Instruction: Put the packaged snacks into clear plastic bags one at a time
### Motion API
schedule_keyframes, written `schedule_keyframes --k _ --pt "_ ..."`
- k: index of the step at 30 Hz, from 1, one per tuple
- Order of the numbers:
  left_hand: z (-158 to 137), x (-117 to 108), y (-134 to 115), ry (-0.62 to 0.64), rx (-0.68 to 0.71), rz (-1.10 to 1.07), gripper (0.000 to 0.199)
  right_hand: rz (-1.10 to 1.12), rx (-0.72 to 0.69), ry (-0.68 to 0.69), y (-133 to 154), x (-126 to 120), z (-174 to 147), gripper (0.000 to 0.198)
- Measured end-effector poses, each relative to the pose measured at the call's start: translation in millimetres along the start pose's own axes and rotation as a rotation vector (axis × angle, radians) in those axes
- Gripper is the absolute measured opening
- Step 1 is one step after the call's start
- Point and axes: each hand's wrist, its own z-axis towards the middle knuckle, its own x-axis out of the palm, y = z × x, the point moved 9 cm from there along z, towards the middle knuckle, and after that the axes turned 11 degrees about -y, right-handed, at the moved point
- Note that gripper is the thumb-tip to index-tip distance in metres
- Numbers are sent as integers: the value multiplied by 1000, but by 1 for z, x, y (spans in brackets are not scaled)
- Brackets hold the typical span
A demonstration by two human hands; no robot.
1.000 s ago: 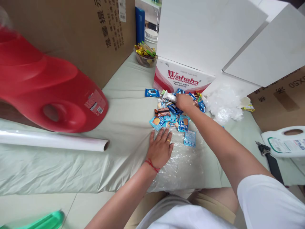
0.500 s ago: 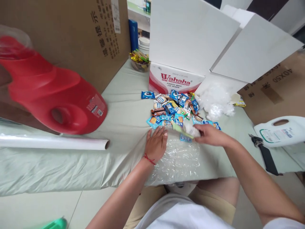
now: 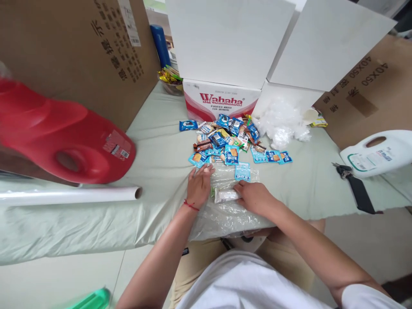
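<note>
My left hand point(image 3: 199, 184) lies with its fingers stretched out on the left side of a clear plastic wrap sheet point(image 3: 230, 219). To its right, my right hand point(image 3: 256, 197) grips one end of a small white snack packet point(image 3: 226, 195) with a barcode, low over the sheet. Green shows at the packet's far left end. A light-blue snack packet point(image 3: 242, 171) rests on the sheet just beyond my right hand. Behind both hands is a heap of wrapped snacks point(image 3: 219, 140), mostly blue, brown and white. Several blue packets point(image 3: 272, 156) form a row to the right.
A white Wahaha box point(image 3: 222, 101) stands behind the heap, beside crumpled clear plastic point(image 3: 280, 122). On the left are a red jug point(image 3: 86, 141) and a white roll point(image 3: 67, 195). A white bottle point(image 3: 376, 152) and black-handled pliers point(image 3: 358, 193) lie at right.
My right hand has brought the white packet from near the heap toward me and left, down to the plastic sheet. My left hand stays on the sheet. The view has shifted slightly.
</note>
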Motion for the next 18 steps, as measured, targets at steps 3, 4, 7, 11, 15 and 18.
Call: schedule_keyframes --k 3,4,7,11,15,18 --pt "-1 -1 -3 0 25 38 71 21 -1 -63 6 3 -1 25" --pt "-1 -1 -3 0 33 49 70 26 2 -80 7 3 -1 24" --pt "-1 -1 -6 2 47 73 69 18 12 -124 11 2 0 25" --pt "-2 -2 -8 3 58 89 66 14 -58 -176 20 3 3 29" --pt "-2 -3 -10 3 69 107 63 69 -52 -228 16 6 -2 25" --pt "-3 -3 -12 15 76 132 61 115 -27 -290 12 9 -10 34"
